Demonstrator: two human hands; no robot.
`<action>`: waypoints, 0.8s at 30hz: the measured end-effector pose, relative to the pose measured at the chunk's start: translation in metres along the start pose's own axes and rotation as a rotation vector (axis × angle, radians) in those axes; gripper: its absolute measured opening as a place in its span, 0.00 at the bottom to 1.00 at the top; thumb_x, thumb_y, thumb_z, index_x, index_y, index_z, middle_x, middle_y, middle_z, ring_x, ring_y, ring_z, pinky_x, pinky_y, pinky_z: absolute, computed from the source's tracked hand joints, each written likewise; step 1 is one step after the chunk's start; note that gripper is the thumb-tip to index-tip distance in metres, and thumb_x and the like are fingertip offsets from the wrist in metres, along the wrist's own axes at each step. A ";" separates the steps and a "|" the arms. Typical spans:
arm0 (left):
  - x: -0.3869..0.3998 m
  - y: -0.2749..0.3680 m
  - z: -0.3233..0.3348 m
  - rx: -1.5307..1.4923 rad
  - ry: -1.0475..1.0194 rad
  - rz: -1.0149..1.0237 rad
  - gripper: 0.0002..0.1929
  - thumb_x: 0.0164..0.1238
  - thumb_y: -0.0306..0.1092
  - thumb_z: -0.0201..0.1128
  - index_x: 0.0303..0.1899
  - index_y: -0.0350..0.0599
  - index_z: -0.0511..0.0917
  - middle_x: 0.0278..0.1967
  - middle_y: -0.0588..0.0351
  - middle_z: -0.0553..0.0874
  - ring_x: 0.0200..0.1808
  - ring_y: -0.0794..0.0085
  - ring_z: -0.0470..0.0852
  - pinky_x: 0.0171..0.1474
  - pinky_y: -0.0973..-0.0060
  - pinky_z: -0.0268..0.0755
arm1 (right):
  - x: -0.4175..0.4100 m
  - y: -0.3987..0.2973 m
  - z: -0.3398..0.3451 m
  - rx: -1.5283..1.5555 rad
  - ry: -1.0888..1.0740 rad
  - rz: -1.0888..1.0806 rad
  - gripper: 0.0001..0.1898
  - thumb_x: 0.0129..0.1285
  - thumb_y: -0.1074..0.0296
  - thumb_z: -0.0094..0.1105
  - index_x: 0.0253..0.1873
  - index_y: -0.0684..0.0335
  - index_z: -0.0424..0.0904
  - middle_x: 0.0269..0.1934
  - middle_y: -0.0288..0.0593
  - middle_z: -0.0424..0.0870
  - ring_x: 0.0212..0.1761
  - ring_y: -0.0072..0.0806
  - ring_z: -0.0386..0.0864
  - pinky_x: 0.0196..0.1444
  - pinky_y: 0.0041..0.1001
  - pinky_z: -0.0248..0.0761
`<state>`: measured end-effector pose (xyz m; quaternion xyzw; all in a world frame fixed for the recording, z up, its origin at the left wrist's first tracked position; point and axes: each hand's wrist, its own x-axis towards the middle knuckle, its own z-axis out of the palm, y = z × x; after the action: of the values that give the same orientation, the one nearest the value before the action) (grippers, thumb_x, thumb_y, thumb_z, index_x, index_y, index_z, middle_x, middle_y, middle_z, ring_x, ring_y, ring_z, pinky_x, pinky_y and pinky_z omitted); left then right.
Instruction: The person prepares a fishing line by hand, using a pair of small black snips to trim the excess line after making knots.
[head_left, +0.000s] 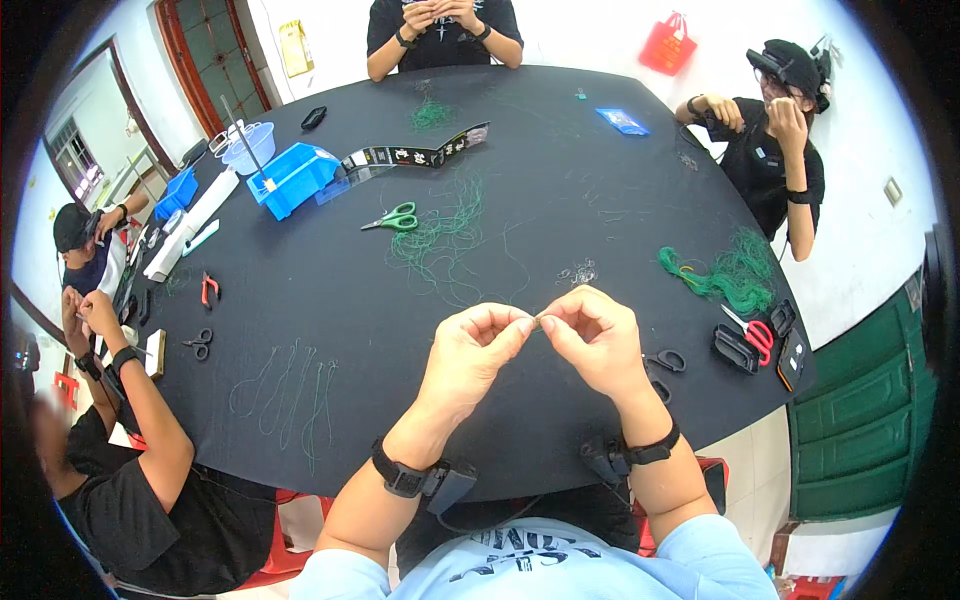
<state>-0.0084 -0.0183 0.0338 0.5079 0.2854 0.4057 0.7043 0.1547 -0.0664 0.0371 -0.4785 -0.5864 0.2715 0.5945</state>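
Note:
Thumb and forefinger of my left hand (472, 356) and my right hand (596, 341) meet in a pinch above the black table (375, 300). A small thin piece (537, 321) shows between the fingertips; its exact kind is hidden. Just beyond my right hand lies a loose pile of small metal hooks (577, 271). Tangled green thread (442, 251) spreads beyond my left hand, with green-handled scissors (397, 217) at its edge. Black-handled scissors (664, 364) lie partly behind my right wrist. Several separate lengths of green thread (292, 397) are laid out to the left.
At right are a green thread bundle (724, 274), red-handled scissors (757, 337) and an open black case (735, 349). Further left lie red-handled pliers (210, 290), small black scissors (199, 343) and a blue bin (294, 176). Other people sit around the table, hands raised.

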 end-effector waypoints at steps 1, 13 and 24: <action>-0.001 0.001 0.001 -0.016 -0.005 0.005 0.06 0.64 0.31 0.66 0.38 0.39 0.81 0.28 0.64 0.81 0.27 0.85 0.73 0.30 0.86 0.64 | 0.000 -0.001 0.000 0.000 -0.001 0.000 0.03 0.58 0.74 0.64 0.36 0.66 0.82 0.29 0.33 0.78 0.26 0.13 0.75 0.28 0.15 0.68; 0.001 -0.002 -0.005 -0.114 -0.025 -0.037 0.06 0.64 0.31 0.66 0.38 0.39 0.81 0.27 0.65 0.80 0.26 0.87 0.72 0.29 0.88 0.62 | 0.000 -0.007 -0.007 0.302 -0.478 0.793 0.27 0.72 0.46 0.46 0.43 0.70 0.79 0.32 0.48 0.83 0.30 0.31 0.83 0.34 0.28 0.81; -0.006 0.002 0.007 0.138 -0.081 -0.056 0.06 0.62 0.31 0.67 0.37 0.39 0.82 0.28 0.63 0.82 0.26 0.86 0.74 0.30 0.87 0.66 | 0.013 0.019 -0.026 0.974 0.268 0.568 0.13 0.72 0.62 0.49 0.48 0.67 0.74 0.39 0.44 0.81 0.40 0.33 0.82 0.51 0.39 0.79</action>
<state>-0.0064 -0.0261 0.0376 0.5630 0.2982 0.3442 0.6897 0.1863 -0.0537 0.0298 -0.3185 -0.1621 0.5959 0.7192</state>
